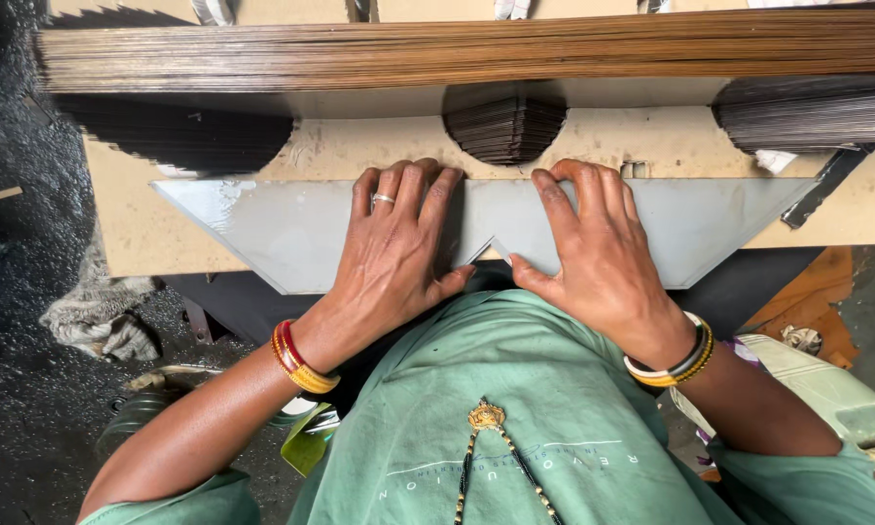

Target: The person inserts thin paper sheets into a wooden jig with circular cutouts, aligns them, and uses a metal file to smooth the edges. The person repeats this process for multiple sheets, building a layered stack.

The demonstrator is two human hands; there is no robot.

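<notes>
Head view: the left hand (398, 248) and right hand (593, 253) press flat, fingers spread open, on a grey notched sheet-metal plate (262, 228) lying across the beige workbench (136, 233). Even pressure beside the notch should keep it aligned.

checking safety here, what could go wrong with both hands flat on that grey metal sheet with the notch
The left hand and right hand press the grey metal sheet right beside its V notch; thumbs near those cut edges could get nicked. The sheet's pointed ends overhang the work board, so it might tip or slide. The bangles could possibly snag on an edge.
</notes>
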